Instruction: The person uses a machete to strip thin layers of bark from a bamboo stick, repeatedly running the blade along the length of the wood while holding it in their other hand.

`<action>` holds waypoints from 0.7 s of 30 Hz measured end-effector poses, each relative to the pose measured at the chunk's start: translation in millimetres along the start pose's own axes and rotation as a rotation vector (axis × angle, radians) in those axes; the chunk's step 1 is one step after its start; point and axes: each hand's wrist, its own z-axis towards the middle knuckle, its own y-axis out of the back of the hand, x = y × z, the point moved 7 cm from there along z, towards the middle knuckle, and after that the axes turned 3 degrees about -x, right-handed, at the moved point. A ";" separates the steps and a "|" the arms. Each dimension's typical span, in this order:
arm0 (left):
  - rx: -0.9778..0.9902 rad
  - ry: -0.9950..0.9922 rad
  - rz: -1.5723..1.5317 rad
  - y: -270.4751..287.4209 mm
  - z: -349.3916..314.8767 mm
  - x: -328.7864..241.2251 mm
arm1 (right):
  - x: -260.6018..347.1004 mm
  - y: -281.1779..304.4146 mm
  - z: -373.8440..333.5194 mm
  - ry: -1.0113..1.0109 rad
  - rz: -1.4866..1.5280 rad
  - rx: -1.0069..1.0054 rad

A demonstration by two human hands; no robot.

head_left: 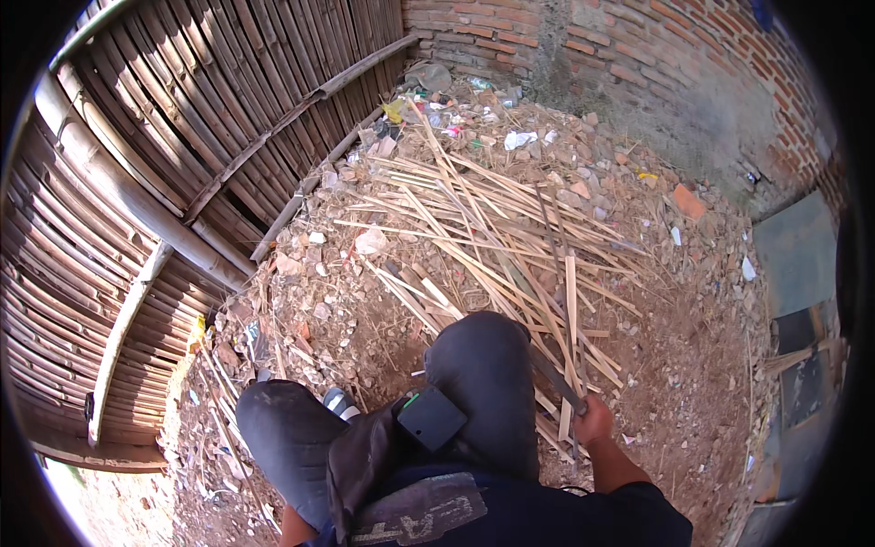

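Right hand (594,419) grips a dark, flat, seemingly metal blade (558,383) by pale, slender wooden strips (571,283), near right; I'd judge strip-working, needing steady aim; left hand's hidden, can't tell.

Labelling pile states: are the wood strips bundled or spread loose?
Spread loose: the wood strips cross at many angles over the ground, ends pointing different ways, with no tie visible around them.
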 end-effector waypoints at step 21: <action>-0.418 -0.187 -0.628 113.7 43.3 -28.0 | -47.5 104.4 -69.2 0.066 -0.400 -0.047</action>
